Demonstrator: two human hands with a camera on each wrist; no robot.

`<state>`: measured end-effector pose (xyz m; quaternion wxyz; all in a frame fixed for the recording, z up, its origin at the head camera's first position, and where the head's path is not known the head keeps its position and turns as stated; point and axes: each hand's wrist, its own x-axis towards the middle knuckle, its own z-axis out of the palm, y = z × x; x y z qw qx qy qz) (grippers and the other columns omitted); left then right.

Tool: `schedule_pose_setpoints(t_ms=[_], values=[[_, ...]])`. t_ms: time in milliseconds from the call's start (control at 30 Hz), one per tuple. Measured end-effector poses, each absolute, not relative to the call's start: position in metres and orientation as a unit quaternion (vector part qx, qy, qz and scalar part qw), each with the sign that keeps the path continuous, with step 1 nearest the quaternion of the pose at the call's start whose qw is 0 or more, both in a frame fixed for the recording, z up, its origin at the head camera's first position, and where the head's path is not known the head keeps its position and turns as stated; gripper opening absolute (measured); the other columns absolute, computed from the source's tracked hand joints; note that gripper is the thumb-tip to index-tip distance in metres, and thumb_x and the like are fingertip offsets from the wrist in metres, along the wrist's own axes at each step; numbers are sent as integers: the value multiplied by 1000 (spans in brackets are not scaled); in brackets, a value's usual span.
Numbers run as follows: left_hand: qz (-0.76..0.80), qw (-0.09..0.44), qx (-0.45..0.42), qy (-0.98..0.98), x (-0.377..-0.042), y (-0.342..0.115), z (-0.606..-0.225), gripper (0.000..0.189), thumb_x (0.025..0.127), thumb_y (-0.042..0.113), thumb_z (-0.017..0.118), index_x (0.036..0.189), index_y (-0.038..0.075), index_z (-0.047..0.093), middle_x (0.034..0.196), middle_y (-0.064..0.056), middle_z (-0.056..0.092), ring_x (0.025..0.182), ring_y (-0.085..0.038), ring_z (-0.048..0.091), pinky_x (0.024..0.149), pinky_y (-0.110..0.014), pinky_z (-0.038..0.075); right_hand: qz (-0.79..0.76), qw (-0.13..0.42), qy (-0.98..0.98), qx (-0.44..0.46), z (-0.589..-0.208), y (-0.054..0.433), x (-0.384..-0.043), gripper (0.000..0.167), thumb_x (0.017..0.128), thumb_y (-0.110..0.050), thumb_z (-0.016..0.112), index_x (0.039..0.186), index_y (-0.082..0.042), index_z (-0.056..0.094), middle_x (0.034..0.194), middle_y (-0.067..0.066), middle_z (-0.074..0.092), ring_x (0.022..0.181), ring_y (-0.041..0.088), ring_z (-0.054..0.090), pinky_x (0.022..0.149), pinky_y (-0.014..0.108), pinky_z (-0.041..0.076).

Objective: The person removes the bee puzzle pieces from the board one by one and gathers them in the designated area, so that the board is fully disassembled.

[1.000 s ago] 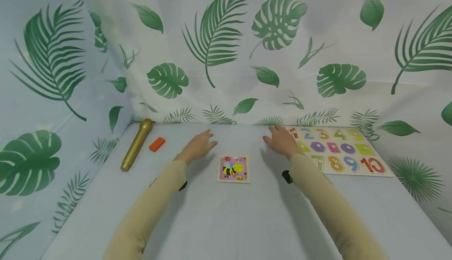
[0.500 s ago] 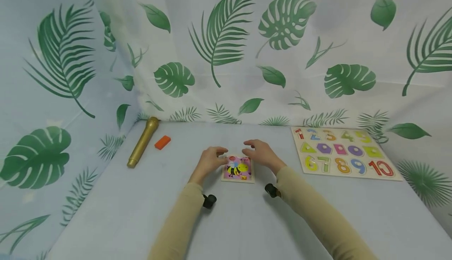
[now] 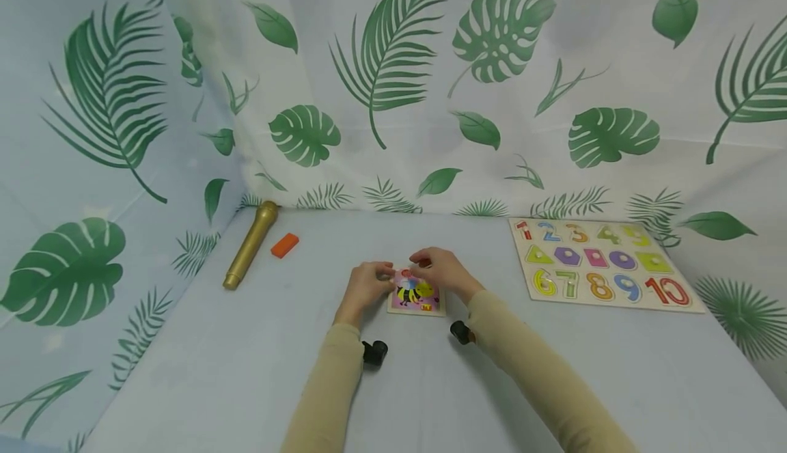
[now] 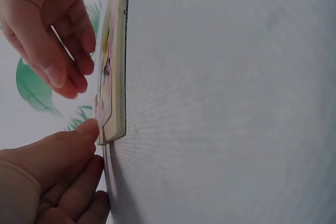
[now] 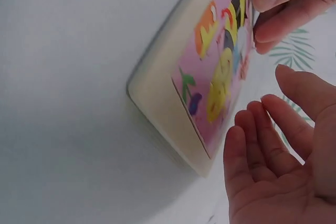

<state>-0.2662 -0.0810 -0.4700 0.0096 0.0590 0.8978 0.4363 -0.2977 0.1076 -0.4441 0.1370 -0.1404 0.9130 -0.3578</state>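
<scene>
A small square wooden puzzle (image 3: pixel 424 305) with a yellow and black bee on pink lies flat on the table. My left hand (image 3: pixel 364 289) is at its left side. In the left wrist view the thumb (image 4: pixel 86 128) touches or nearly touches the board's edge, and the fingers bend loosely beside it. Over the puzzle's far right part hovers my right hand (image 3: pixel 449 273), its fingers relaxed and apart from the board in the right wrist view. Part of the bee picture's upper edge is hidden by the hands.
A number and shape board (image 3: pixel 609 266) lies at the right. Toward the back left are a gold microphone (image 3: pixel 251 244) and an orange block (image 3: pixel 285 245). Leaf-patterned cloth (image 3: pixel 381 132) hangs behind the table and along its sides.
Both hands have come inward and down from either side to the bee puzzle, the right one leaving the number board. The view has shifted slightly; the puzzle lies where it was.
</scene>
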Motion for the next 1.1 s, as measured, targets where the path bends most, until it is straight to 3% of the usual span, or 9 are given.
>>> schedule_pose_setpoints(t_ms=[733,1100], values=[[396,24,68,915,-266,-81,-468,27,80,2,77,107,-2,73,124,-10,66,125,-31,54,108,-44,40,-312,115,925,-182,-457,92,-297,33,88,-21,74,115,-3,68,104,9,57,93,22,51,88,37,49],[406,28,68,911,-267,-82,-466,29,81,2,76,110,-2,72,125,-12,65,124,-31,54,108,-44,40,-316,115,924,-182,-450,88,-296,29,88,-16,74,111,0,64,102,10,55,92,23,52,88,38,49]])
